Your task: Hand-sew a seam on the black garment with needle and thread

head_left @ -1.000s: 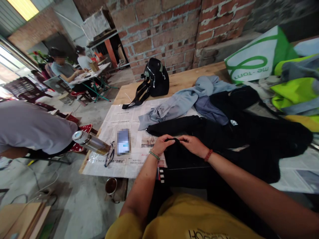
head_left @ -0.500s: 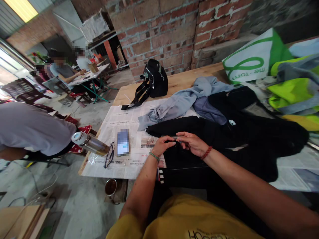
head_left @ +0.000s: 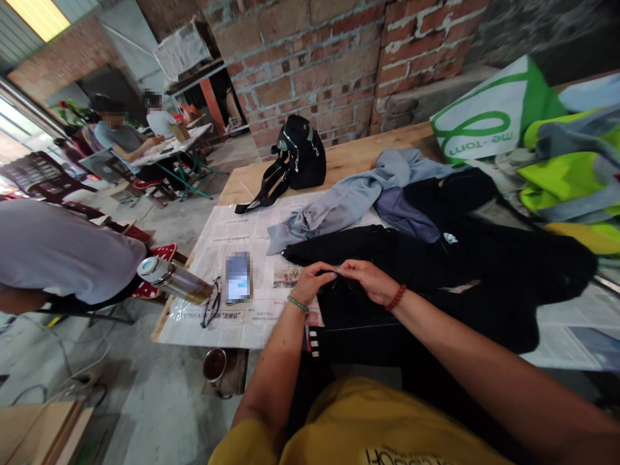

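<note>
A black garment (head_left: pixel 349 309) spreads over the newspaper-covered table in front of me. My left hand (head_left: pixel 314 285), with a green bead bracelet at the wrist, pinches a raised fold of the black cloth between thumb and fingers. Close against it, my right hand (head_left: pixel 374 281) has its thumb and fingertips pressed together at the same fold. Whatever lies between those right fingertips is too small to make out. A red bead bracelet circles the right wrist. Beyond my hands lies a grey-blue garment (head_left: pixel 334 210), partly under more black clothing.
Left of my hands are a phone (head_left: pixel 238 278), eyeglasses (head_left: pixel 212 302) and a glass bottle (head_left: pixel 174 281). A cup (head_left: pixel 214 365) stands lower down. A black backpack (head_left: pixel 303 152), a green-white bag (head_left: pixel 489 119) and yellow-grey clothing (head_left: pixel 557 181) lie farther back. A person (head_left: pixel 68 252) sits at left.
My right fingers, earlier spread somewhat apart, have closed together and moved slightly left and down against my left fingertips. The left hand has barely moved.
</note>
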`<state>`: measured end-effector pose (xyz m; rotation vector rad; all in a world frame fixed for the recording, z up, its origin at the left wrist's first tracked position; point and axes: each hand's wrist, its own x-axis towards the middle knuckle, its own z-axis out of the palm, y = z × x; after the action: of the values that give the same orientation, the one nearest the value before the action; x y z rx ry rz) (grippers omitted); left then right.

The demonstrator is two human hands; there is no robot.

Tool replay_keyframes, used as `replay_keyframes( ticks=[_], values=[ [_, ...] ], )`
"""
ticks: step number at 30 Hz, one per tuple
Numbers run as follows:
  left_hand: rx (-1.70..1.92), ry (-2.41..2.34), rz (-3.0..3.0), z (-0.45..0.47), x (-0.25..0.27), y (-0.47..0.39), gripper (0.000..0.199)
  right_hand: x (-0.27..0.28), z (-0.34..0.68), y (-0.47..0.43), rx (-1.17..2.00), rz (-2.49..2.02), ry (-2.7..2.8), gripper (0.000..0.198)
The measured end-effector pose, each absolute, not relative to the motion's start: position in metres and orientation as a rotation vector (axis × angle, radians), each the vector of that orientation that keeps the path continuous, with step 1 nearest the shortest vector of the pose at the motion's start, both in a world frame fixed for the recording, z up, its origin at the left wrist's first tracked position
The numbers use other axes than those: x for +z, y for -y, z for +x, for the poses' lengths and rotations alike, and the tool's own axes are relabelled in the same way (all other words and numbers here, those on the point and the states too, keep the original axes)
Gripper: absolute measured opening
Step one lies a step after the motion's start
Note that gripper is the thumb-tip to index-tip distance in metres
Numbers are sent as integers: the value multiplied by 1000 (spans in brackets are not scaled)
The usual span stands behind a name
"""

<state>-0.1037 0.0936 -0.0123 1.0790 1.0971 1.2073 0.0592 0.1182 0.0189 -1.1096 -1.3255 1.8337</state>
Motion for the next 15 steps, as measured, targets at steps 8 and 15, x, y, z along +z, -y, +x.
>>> replay_keyframes(
  ticks=[8, 15],
  values=[
    [1264, -1083, 1001, -105, -15, -96, 23, 17, 68, -124, 1118, -1181, 1763, 26],
    [1222, -1085, 962, -104, -14, -96, 25, 22, 83, -105, 326, -755, 1972, 26]
  ],
)
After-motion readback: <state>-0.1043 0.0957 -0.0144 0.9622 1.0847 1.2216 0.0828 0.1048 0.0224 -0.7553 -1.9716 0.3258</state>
